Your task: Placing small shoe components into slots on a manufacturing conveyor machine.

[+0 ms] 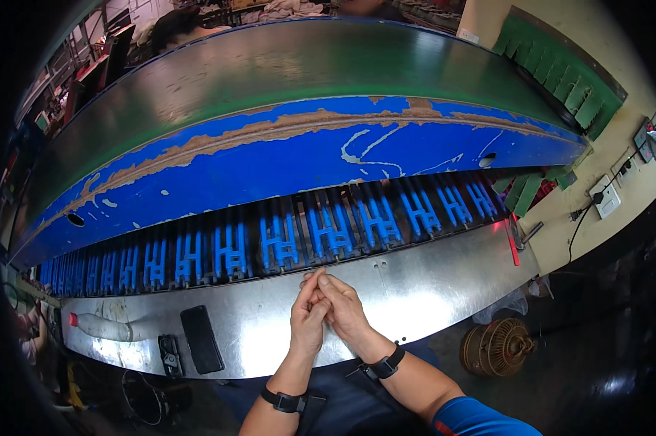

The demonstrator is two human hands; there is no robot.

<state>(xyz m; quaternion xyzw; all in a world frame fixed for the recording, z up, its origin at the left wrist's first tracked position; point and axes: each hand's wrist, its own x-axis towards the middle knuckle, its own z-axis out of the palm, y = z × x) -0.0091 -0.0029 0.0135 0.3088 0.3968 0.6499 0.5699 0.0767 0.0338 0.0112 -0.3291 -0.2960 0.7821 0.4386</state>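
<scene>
My left hand and my right hand meet over the bare metal ledge, fingertips pressed together. Both are closed; whatever they may pinch between the fingertips is hidden or too small to make out. Just beyond them runs a row of blue forked metal fingers under the machine's blue panel. Under my hands and to either side stretches the shiny metal ledge. Each wrist wears a black band.
Left on the ledge lie a black phone, a small black object and a clear bottle with a red cap. A green conveyor belt crosses behind the blue panel. At right are a brown ribbed motor and wall sockets.
</scene>
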